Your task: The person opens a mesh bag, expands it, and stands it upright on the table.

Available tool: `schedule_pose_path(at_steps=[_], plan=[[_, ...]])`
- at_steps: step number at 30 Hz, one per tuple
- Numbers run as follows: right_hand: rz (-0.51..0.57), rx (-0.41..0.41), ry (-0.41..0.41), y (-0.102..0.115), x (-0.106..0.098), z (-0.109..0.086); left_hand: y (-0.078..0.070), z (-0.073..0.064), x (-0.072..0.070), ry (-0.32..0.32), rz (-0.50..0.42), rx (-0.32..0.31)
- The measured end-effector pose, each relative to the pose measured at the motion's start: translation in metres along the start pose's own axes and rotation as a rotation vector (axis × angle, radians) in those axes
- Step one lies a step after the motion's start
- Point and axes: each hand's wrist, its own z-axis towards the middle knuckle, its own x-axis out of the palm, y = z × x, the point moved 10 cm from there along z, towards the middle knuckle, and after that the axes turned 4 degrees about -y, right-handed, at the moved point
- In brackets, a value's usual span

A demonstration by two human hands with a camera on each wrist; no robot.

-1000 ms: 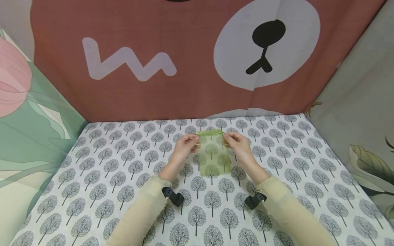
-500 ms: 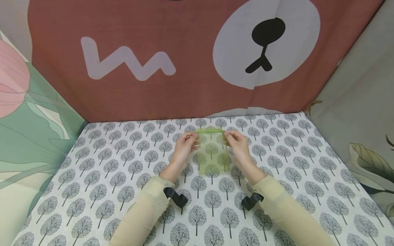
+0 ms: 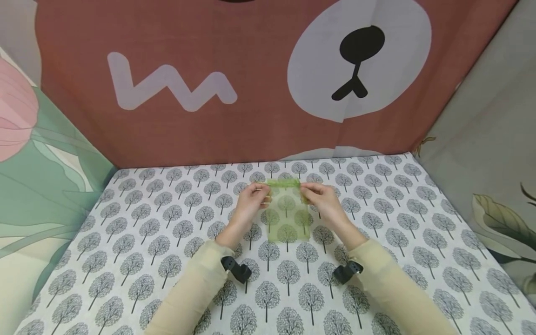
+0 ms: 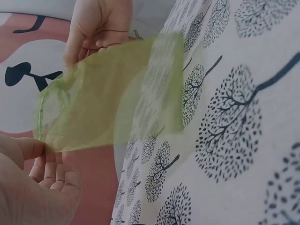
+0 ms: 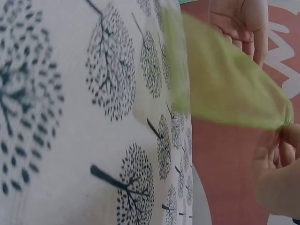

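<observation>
A sheer green drawstring pouch (image 3: pixel 288 214) hangs between my two hands, its gathered top edge facing away from me. My left hand (image 3: pixel 250 201) pinches the pouch's left upper corner between thumb and forefinger, the other fingers loosely bent. At the opposite upper corner, my right hand (image 3: pixel 325 201) pinches in the same way. In the left wrist view the mouth of the pouch (image 4: pixel 108 96) bows a little, and light passes through the cloth. The right wrist view has its lower end (image 5: pixel 176 61) close over the tablecloth. Nothing shows inside the pouch.
A white tablecloth with printed trees (image 3: pixel 289 279) covers the table. Behind it hangs a reddish-brown cloth (image 3: pixel 259 130) with a bear-like print, and patterned cloths (image 3: pixel 494 153) close off the sides. Black wrist cameras (image 3: pixel 236 270) sit at both cuffs.
Both hands have come slightly nearer to me since half a second ago. The right hand has shifted a little left, so the pouch's top is less stretched and stands up more.
</observation>
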Motion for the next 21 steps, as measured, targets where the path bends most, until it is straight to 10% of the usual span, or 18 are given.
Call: schedule_pose_path(at_steps=[21], plan=[[-0.015, -0.046, -0.119, 0.0061, -0.0072, -0.0011, -0.0037, -0.0063, -0.0009, -0.018, -0.033, 0.043]])
